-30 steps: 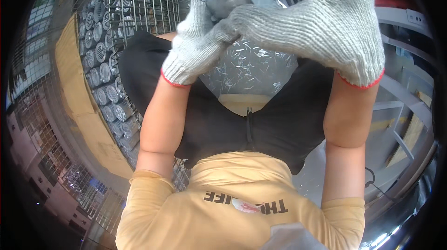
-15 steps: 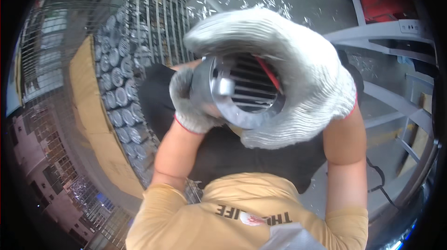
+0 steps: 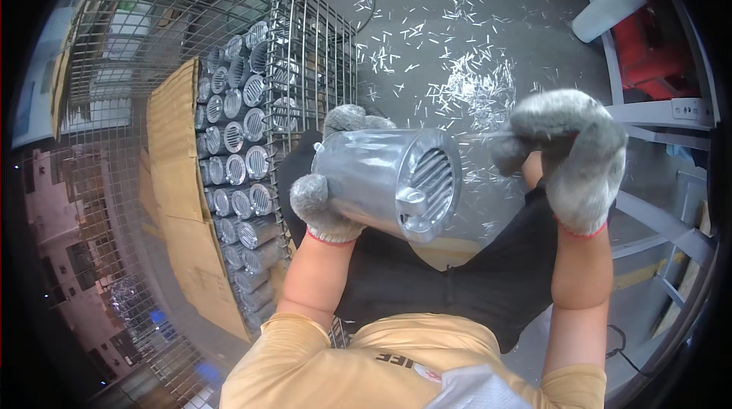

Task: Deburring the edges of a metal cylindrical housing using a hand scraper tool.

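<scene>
A silvery metal cylinder (image 3: 362, 173), its near end slotted like a grille, lies tilted in my left hand (image 3: 328, 195). That hand wears a grey-white knit glove with a red cuff edge, and its fingers and thumb wrap round the cylinder's left end. To the right of the cylinder, my gloved right hand (image 3: 568, 153) is closed with curled fingers. A thin, greyish sliver-like tool (image 3: 478, 137) seems to stick out of its fingertips toward the cylinder's rim; its kind is too blurred to tell.
On the left, a wire-mesh cage (image 3: 313, 51) holds stacked rows of similar slotted cylinders (image 3: 235, 134), with a cardboard sheet (image 3: 179, 157) along their side. Metal slivers (image 3: 480, 89) litter the grey floor ahead. A pale frame (image 3: 648, 113) and a white roll (image 3: 608, 9) are at right.
My right hand has drawn back from around the cylinder's open end to the right. The cylinder has turned, so its slotted end now faces right and up toward me. The view has shifted.
</scene>
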A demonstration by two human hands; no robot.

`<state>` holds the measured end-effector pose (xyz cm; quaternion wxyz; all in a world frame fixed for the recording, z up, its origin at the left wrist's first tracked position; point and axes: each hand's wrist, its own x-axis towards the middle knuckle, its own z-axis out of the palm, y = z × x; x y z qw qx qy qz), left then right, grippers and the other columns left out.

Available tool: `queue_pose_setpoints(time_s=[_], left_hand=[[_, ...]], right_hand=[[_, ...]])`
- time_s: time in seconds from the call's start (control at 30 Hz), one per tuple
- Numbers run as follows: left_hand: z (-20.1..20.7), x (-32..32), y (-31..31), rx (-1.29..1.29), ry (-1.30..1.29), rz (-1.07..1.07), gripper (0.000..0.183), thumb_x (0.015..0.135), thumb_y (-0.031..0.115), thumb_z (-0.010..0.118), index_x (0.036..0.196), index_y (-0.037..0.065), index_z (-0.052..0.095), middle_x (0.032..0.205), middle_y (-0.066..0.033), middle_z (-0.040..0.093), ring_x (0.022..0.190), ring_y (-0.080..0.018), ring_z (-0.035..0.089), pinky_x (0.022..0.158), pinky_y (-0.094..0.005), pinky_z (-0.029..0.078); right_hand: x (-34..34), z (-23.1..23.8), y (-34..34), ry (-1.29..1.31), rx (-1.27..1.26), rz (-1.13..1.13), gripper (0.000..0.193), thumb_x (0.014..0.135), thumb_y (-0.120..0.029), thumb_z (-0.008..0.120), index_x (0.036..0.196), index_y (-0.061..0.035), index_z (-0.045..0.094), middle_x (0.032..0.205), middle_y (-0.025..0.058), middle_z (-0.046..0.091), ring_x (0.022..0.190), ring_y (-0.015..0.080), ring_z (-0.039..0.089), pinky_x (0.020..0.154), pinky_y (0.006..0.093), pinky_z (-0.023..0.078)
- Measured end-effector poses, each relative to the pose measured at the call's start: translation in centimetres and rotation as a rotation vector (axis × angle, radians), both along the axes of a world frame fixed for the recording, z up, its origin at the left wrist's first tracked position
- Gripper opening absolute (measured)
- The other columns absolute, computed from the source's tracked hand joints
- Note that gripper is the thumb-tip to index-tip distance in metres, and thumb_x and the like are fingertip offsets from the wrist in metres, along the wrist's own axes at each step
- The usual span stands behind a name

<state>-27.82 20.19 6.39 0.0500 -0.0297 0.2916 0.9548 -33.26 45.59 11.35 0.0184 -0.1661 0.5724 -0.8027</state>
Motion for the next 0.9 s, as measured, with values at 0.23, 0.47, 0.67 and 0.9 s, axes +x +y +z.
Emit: queue_pose_setpoints(time_s=[0.23,0.47,0.67,0.9], left_hand=[[-1.0,0.4,0.0,-0.045,0.033,0.012,0.092,0.07,0.063,0.078,0.138,0.009,0.046,0.13,-0.0231,0.057,0.119,-0.041,0.061,0.1,-0.0562,0.056],[-0.8,0.2,-0.1,-0.055,-0.01,-0.043,0.09,0.07,0.061,0.078,0.137,0.009,0.047,0.128,-0.0228,0.059,0.118,-0.0404,0.062,0.101,-0.056,0.056],[0.0,0.3,0.2,-0.135,-0.075,-0.015,0.091,0.066,0.053,0.08,0.136,0.006,0.046,0.127,-0.0216,0.06,0.118,-0.0384,0.062,0.101,-0.0527,0.055],[-2.6,0.5,-1.1,-0.052,0.003,-0.065,0.092,0.066,0.052,0.085,0.137,0.008,0.046,0.132,-0.02,0.056,0.125,-0.0379,0.056,0.109,-0.0553,0.049]], right_hand=[[1.9,-1.1,0.4,-0.147,-0.015,0.024,0.023,0.1,-0.018,0.065,0.11,0.0024,0.065,0.099,0.0094,0.071,0.092,0.0195,0.07,0.082,0.0324,0.057],[2.3,-0.2,-0.5,-0.102,0.03,0.082,0.031,0.101,-0.026,0.061,0.106,0.0037,0.069,0.097,0.0121,0.073,0.088,0.0224,0.071,0.079,0.0334,0.057],[0.5,0.2,-1.2,-0.025,0.189,0.146,0.015,0.098,-0.007,0.054,0.099,0.0013,0.067,0.087,0.0137,0.07,0.079,0.0242,0.07,0.071,0.0308,0.056],[0.4,1.2,-2.7,-0.289,0.052,-0.233,0.064,0.109,-0.056,0.023,0.083,-0.004,0.049,0.057,0.0124,0.054,0.041,0.0176,0.051,0.039,0.0278,0.04]])
